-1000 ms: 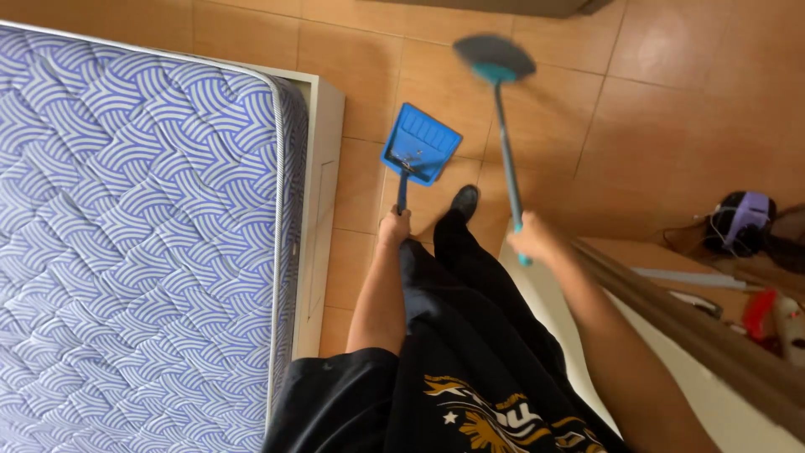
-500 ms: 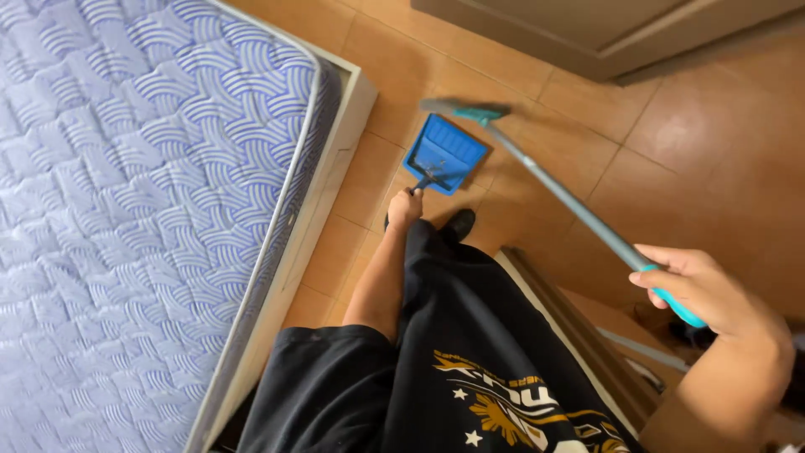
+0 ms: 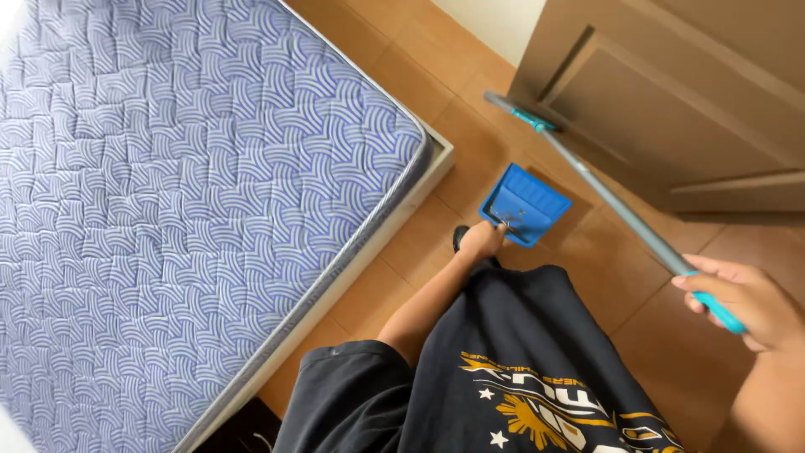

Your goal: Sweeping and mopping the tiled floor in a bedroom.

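- A blue plastic dustpan [image 3: 526, 204] is held low over the brown tiled floor [image 3: 646, 335] by the left hand [image 3: 482, 241], whose fingers are curled tight about its short handle — the pan sits just beside the corner of the bed frame [image 3: 436, 155].
- A long grey broom with a teal grip and head [image 3: 616, 210] is gripped near its top end by the right hand [image 3: 742, 302], fingers wrapped round the grip; the head lies at the foot of the brown wooden door [image 3: 671, 92].
- The step is judged best done with the pan's front lip pressed flat to the tile and held steady — short, light strokes drawn toward it.
- A blue-and-white quilted mattress [image 3: 184, 193] fills the left; the broom's shaft is best kept off it.
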